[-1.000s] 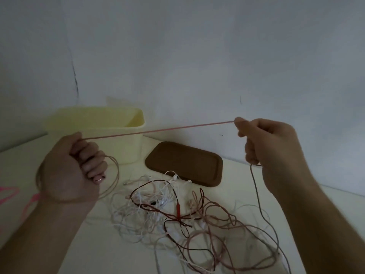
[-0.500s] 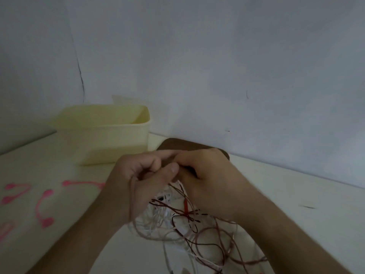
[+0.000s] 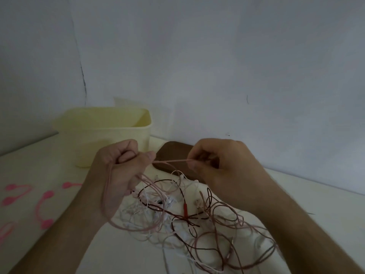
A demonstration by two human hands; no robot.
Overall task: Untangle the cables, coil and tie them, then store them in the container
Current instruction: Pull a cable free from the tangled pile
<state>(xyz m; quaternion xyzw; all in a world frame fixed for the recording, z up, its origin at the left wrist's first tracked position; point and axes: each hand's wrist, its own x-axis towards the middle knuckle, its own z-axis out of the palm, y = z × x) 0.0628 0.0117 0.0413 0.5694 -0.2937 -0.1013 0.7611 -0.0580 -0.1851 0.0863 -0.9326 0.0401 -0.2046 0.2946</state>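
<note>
a: head view, far left: pink ties (image 3: 42, 209) lie on the table (image 3: 308, 196), apart from everything else.
b: and next to them?
a: a yellow container (image 3: 110, 135) at the back against the wall, open top, nothing showing inside.
b: the left hand (image 3: 118, 171)?
a: fingers curled tight round a pink cable (image 3: 169, 161), with loops of it hanging below the fist.
b: then?
a: a short taut stretch runs across to the right hand (image 3: 221, 167), which pinches it between thumb and fingers. a brown lid (image 3: 173, 153) lies behind, partly hidden by that hand.
b: the rest of the cables?
a: a tangle (image 3: 187, 218) of white, dark red and pink sits on the table beneath both hands, spreading toward the right.
</note>
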